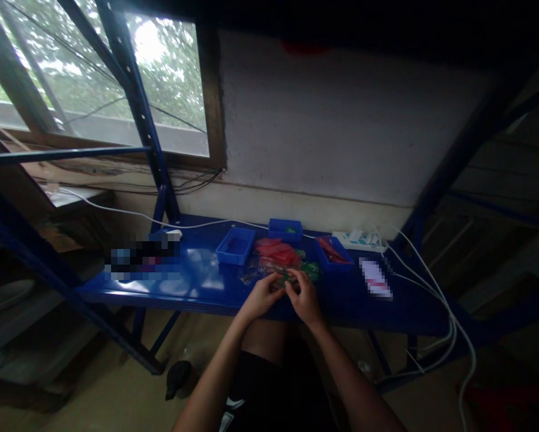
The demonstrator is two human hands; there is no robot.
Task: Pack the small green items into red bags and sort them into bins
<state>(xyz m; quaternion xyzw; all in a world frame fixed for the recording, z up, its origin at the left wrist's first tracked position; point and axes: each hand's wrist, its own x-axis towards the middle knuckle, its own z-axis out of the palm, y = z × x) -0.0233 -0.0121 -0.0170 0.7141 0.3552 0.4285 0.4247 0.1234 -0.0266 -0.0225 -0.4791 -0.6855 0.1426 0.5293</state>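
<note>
Both my hands are close together at the front edge of the blue shelf (197, 298). My left hand (264, 295) is closed, thumb and fingers pinched toward the middle. Facing it, my right hand (304, 295) is closed in a similar pinch. Something small and greenish seems to be between the fingertips, too dim to name. Just beyond the hands lies a pile of red plastic pieces, perhaps small bags (276, 252). Green pieces (312, 271) lie at its right, and clear crinkled plastic (250, 273) at its left.
Blue trays stand around the pile: one at left (234, 257), one behind (278, 234) with green bits, one at right (341, 264) holding red pieces. A white power strip (359, 241) with cables (431, 287) sits at right. Blue uprights (138, 120) frame the shelf.
</note>
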